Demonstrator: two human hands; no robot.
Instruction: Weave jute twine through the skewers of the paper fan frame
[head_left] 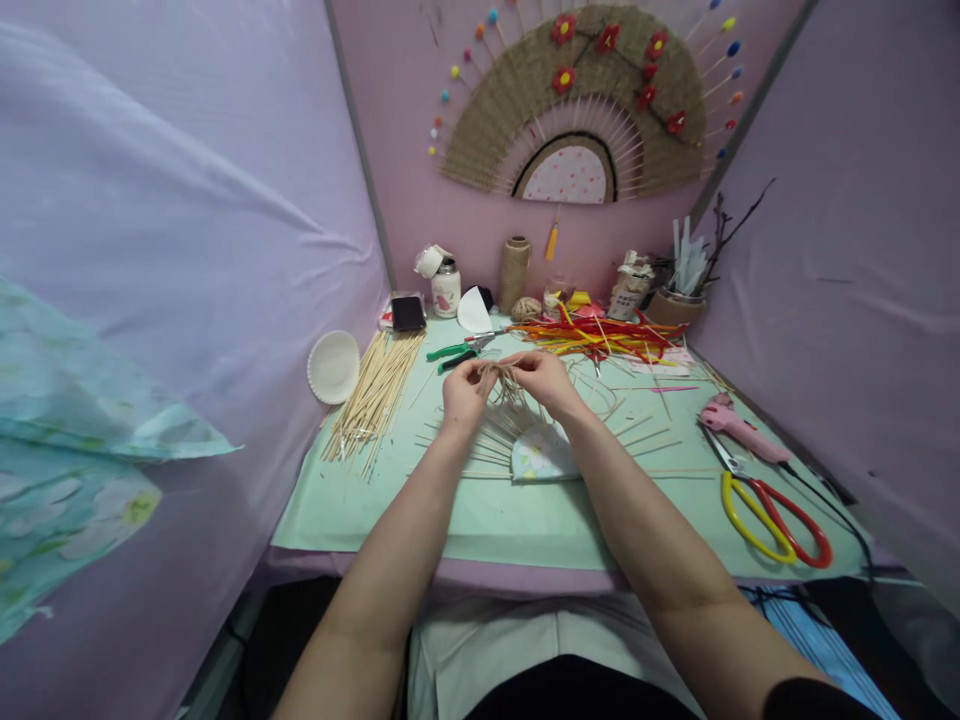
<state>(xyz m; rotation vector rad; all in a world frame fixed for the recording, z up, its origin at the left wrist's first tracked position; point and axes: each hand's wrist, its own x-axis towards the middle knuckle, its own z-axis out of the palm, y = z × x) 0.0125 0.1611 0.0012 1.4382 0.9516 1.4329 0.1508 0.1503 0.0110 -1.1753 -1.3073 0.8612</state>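
Both of my hands meet over the middle of the table, pinching a bundle of tan twine (504, 374). My left hand (466, 392) is closed on the bundle's left side, and my right hand (546, 382) grips its right side. Loose loops of the twine hang below and to the right of my fingers. Under my hands lies a half-round piece of floral cloth (540, 455), with thin sticks (486, 452) fanning out from its curved edge. My right forearm covers part of it.
Loose bamboo sticks (379, 385) and a white dish (334, 367) lie left. Green-handled pliers (448, 352) are beyond my hands, near red and yellow pipe cleaners (600, 335). Scissors (772, 520) and a pink glue gun (742, 430) lie right. A twine spool (515, 275) stands behind.
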